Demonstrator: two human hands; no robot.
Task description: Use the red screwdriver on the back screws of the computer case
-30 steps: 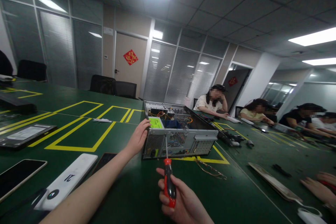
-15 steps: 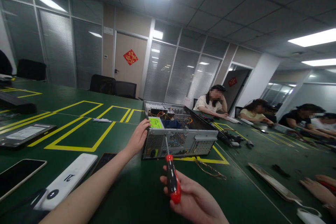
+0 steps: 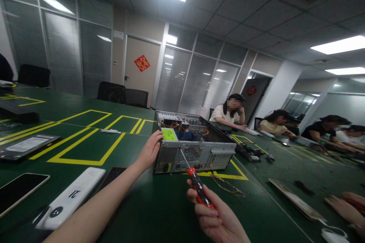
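An opened computer case (image 3: 171,155) lies on the green table, its rear panel facing me and its inside with cables and a power supply with a yellow-green label (image 3: 169,134) showing. My left hand (image 3: 151,148) grips the case's left rear corner, fingers bent over the edge beside that label. In my right hand (image 3: 209,209) is a screwdriver (image 3: 199,190) with a red and black handle, fingers wrapped round it. The shaft slants up and left to the rear panel near the fan grille; whether the tip touches a screw is too small to tell.
A white device marked 21 (image 3: 72,195), a phone (image 3: 21,193) and a hard drive (image 3: 30,146) lie to the left. Glasses (image 3: 228,186) rest right of the case, near cables (image 3: 251,150) and another phone (image 3: 296,199). Several people sit along the right, one person's hand (image 3: 340,205) nearby.
My right hand has moved a little to the right, so the screwdriver's handle now leans further right while its tip stays at the rear panel. My left hand has not visibly moved.
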